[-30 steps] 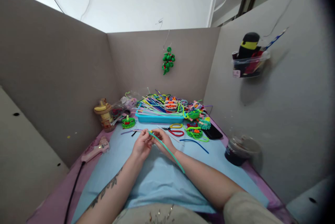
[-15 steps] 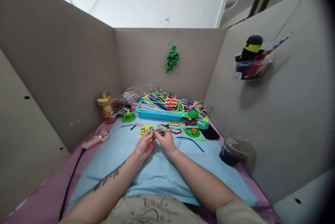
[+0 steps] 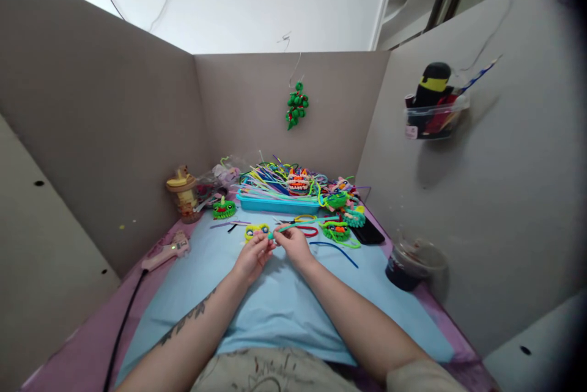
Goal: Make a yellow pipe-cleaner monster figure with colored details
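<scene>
A teal pipe cleaner (image 3: 316, 220) runs from my fingertips out to the right, over the scissors (image 3: 308, 231). Its near end is pinched by my left hand (image 3: 253, 255), fingers closed. My right hand (image 3: 293, 245) grips the same pipe cleaner just beside it, thumb and forefinger together. Just beyond my left fingertips lies a yellow fuzzy piece with eyes (image 3: 257, 232). A green fuzzy figure with an orange patch (image 3: 335, 231) rests right of the scissors. Nearer me is a loose dark blue pipe cleaner (image 3: 337, 250).
A blue tray (image 3: 279, 203) heaped with pipe cleaners stands at the back. Left are a green fuzzy figure (image 3: 224, 208), a lidded cup (image 3: 182, 193) and a pink glue gun (image 3: 167, 251) with a black cord. Right are a black phone (image 3: 368, 233) and a dark tub (image 3: 406, 266). Grey panels enclose the table.
Both hands remain together on the teal pipe cleaner, which now slants up more toward the right. My left fingers have shifted slightly, and the whole view has moved a little.
</scene>
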A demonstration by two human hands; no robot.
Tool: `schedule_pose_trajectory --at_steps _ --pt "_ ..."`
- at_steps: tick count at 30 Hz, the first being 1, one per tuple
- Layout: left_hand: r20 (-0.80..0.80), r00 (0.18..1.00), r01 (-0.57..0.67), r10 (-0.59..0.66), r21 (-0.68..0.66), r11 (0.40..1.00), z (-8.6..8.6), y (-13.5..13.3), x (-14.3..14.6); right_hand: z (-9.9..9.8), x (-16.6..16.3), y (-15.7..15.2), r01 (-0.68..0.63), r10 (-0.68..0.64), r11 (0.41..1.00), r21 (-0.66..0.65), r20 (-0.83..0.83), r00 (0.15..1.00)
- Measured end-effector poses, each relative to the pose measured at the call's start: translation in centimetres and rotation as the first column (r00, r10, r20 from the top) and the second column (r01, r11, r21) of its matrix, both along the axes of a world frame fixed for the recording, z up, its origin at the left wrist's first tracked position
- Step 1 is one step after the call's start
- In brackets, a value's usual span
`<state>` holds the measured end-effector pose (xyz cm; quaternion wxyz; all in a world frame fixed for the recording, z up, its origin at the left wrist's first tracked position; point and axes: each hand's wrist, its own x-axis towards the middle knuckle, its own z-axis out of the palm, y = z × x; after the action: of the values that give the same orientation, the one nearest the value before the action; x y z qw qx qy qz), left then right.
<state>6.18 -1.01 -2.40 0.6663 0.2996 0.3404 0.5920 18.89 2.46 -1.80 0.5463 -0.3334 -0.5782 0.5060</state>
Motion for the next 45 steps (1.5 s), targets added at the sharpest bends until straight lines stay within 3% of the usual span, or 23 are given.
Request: schedule_pose_trajectory --at_steps 3,5,10,17,26,31,36,39,45 --pt "-0.224 0.968 -0.085 0.113 0.129 0.988 0.1 0.0 -0.1 0.3 0.7 0.5 -0.045 0.044 0.999 -0.001 0.101 0.994" --pt "-0.384 0.902 -0.121 0.196 0.210 0.970 -0.1 0.1 -0.2 0.3 1.0 0.8 -0.071 0.073 0.997 -0.016 0.142 0.987" --pt "-0.616 0.726 -0.087 0.305 0.357 0.930 -0.4 0.1 -0.3 0.4 1.2 1.1 -0.094 0.098 0.995 -0.037 0.153 0.983" --pt "-0.560 0.791 -0.079 0.246 0.305 0.949 -0.1 -0.2 -0.3 0.7 1.8 1.2 -0.149 0.148 0.989 -0.019 0.265 0.953" --pt "-0.645 0.701 -0.047 0.304 0.383 0.923 -0.7 0.1 -0.5 0.4 2.0 1.3 -0.175 0.183 0.983 -0.051 0.243 0.953" --pt "-0.639 0.714 -0.033 0.286 0.377 0.926 -0.6 0.1 -0.7 -0.1 1.9 1.3 -0.231 0.238 0.971 -0.056 0.278 0.931" --pt "-0.638 0.696 -0.032 0.331 0.433 0.901 -0.5 -0.2 -0.7 -0.1 1.9 1.3 -0.200 0.197 0.979 -0.031 0.383 0.902" --pt "-0.671 0.612 -0.017 0.419 0.518 0.855 -0.7 -0.3 -0.7 0.2 1.9 1.1 -0.180 0.184 0.982 -0.049 0.422 0.888" --pt "-0.776 0.284 0.207 0.564 0.624 0.754 -1.2 -0.5 -1.0 0.7 1.8 0.5 -0.103 0.159 0.985 -0.140 0.491 0.857"
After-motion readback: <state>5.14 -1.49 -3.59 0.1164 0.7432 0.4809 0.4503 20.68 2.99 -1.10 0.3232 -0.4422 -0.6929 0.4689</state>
